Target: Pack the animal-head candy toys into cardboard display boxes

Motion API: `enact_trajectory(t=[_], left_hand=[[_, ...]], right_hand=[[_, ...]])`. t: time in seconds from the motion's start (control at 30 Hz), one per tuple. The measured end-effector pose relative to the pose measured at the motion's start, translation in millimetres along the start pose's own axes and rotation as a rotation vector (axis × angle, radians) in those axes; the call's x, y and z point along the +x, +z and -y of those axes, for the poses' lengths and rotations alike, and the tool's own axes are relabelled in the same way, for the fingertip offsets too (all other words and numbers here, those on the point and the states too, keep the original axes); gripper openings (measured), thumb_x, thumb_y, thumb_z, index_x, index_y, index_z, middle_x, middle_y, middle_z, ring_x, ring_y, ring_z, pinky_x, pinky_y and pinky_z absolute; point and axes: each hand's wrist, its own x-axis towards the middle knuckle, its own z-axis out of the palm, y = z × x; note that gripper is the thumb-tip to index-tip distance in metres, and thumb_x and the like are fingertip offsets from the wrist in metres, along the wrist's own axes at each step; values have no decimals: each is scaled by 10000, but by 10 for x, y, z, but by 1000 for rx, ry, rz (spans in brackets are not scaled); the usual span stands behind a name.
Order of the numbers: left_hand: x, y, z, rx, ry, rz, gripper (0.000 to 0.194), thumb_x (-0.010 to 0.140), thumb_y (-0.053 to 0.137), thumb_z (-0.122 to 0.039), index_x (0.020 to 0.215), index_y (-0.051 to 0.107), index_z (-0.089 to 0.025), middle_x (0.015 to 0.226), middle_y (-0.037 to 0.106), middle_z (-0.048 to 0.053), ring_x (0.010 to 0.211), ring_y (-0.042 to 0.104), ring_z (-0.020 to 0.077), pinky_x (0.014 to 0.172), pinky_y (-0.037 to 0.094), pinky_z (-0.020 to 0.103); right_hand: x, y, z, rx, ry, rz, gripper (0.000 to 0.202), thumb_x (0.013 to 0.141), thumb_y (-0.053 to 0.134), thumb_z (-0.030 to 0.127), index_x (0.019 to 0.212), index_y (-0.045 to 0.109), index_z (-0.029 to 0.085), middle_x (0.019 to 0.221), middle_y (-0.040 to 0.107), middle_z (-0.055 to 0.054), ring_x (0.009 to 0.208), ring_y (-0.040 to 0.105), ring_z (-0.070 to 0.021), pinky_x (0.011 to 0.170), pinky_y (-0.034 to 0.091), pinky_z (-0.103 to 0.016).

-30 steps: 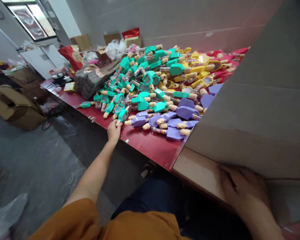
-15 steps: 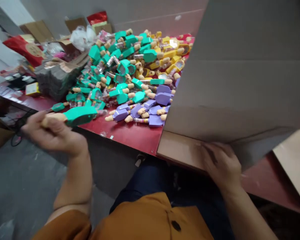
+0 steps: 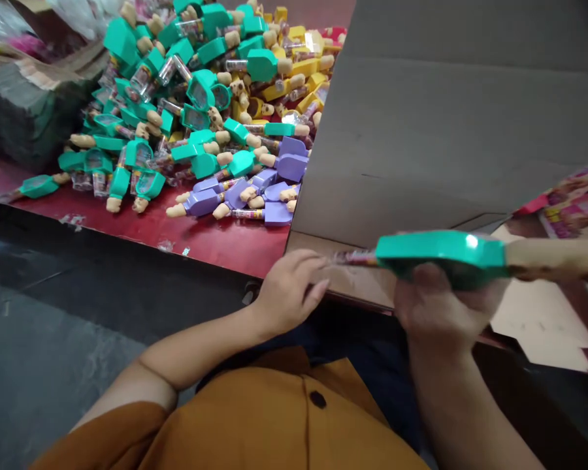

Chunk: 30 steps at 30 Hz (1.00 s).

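Note:
In my right hand [image 3: 441, 310] is a green toy [image 3: 441, 254] with a rounded flat body, held level, thumb on its underside. Its beige handle [image 3: 553, 258] points right and its narrow clear tube [image 3: 355, 256], with something dark inside, points left. My left hand [image 3: 291, 290] has its thumb and fingers apart beside the tube's end; whether the fingertips touch the tube or the box edge is unclear. Behind both hands stands a big cardboard box [image 3: 421, 130], its lower flap [image 3: 362, 287] under the toy.
On the red table [image 3: 245, 251] lies a heap of similar toys: green ones [image 3: 200, 91] left, yellow ones [image 3: 308, 65] behind, purple ones [image 3: 249, 196] by the box. A dark stack [image 3: 24, 111] stands far left. Flat card sheets [image 3: 539, 320] and printed pink packaging [image 3: 575, 209] lie right.
The green toy has gone from my left hand, far left, to my right hand in front of the box. My left hand has come right; my right hand has lifted from the flap.

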Motion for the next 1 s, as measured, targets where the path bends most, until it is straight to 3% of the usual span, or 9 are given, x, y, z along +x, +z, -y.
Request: enact_trajectory(t=[0.07,0.17,0.23,0.4,0.53,0.67,0.83,1.0], left_hand=[[-83,205,23,186,104,166,199,926,461,-279,1005,567,-130,1080,644,122,1055,604,239,890,524,389],[-234,408,-23,335,187,197,183,893,506,-197,1036,601,-134,1151,639,122,1145,569,268,946,491,394],[-283,457,-61,352,177,174,185,890,495,-175,1020,620,-136,1115,657,114,1122,587,255,939,494,368],[-272,470,-106,348,159,156,207,896,451,-155,983,638,-141,1094,670,113,1079,616,231,945,494,353],[-271,517,-124,313,139,154,212,898,464,-164,1027,631,-140,1110,667,109,1101,606,232,966,484,364],[-261,542,-131,288,141,128,218,910,438,-157,1004,634,-143,1067,680,106,1099,610,223,954,496,362],[-255,570,-157,282,106,109,228,913,425,-150,1000,635,-137,1056,682,118,1102,611,226,967,492,362],[-302,637,-171,325,127,73,211,914,450,-184,1006,634,-137,1105,669,135,1110,608,247,1002,466,392]], right_hand=[[107,108,-219,57,-63,-125,334,773,663,387,1073,521,347,919,631,24,847,642,-166,770,564,-351],[110,306,-446,-113,42,50,316,773,596,537,939,566,270,781,637,-16,737,641,-195,700,559,-367],[64,349,-504,-254,91,150,304,751,614,535,838,578,246,747,635,-30,681,623,-197,669,546,-363],[105,203,-426,-472,41,235,257,747,632,481,758,584,229,727,618,-33,674,593,-201,680,520,-377],[222,252,-309,-619,-8,309,275,746,634,495,720,551,234,712,595,-42,700,592,-216,705,517,-392],[264,322,-247,-635,28,304,298,775,597,514,835,559,225,807,626,-74,761,614,-229,703,519,-385],[297,223,-205,-643,58,427,351,787,551,572,748,552,223,702,605,-54,659,593,-212,610,504,-361],[308,311,-234,-679,73,337,332,747,611,490,911,532,214,880,626,-91,810,605,-249,729,502,-413]])
